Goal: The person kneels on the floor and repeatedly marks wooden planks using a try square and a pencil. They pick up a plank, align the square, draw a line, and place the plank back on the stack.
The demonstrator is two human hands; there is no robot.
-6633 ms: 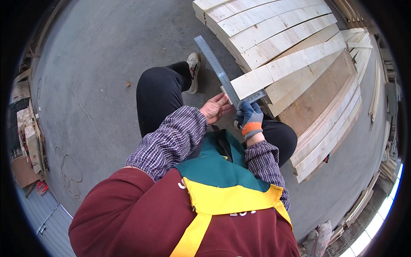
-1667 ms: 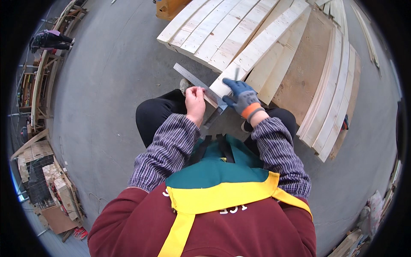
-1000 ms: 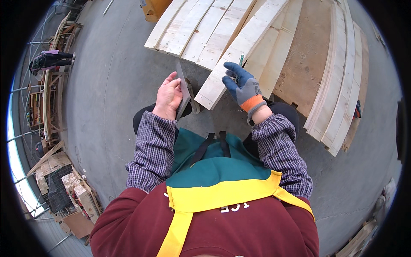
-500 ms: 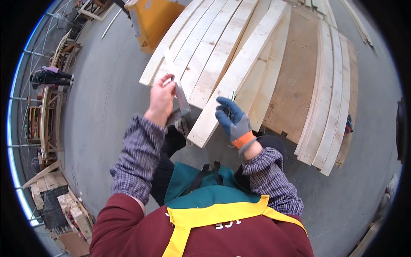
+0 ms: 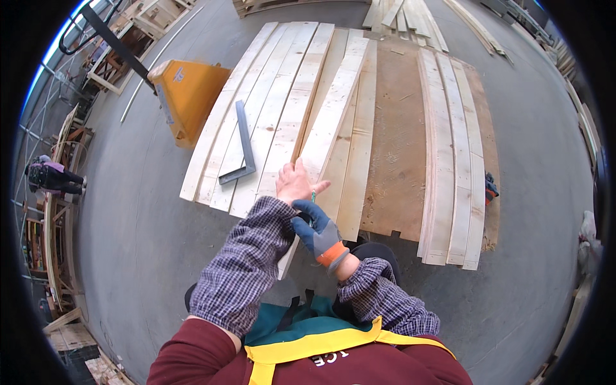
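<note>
My bare left hand [image 5: 296, 184] is open, its fingers spread over the loose plank [image 5: 330, 112] that lies aslant on the other boards. Just nearer to me, my right hand [image 5: 317, 232], in a blue and grey glove with an orange cuff, is closed on a thin pen-like stick [image 5: 313, 197]; only its greenish tip shows above the fingers. The slanted plank's near end runs under my hands and is partly hidden. Left of my hands, an L-shaped metal square [image 5: 245, 142] rests on the row of pale boards [image 5: 273, 106].
A yellow pallet jack [image 5: 191, 96] stands left of the boards. To the right are a brown panel [image 5: 394, 128] with sawdust and another stack of boards [image 5: 452, 167]. More planks [image 5: 410, 19] lie at the back. A person [image 5: 54, 174] stands far left beside wooden racks.
My left hand has let go of the metal square, which now lies on the boards, and has moved right onto the slanted plank. The view has shifted, showing more of the far side.
</note>
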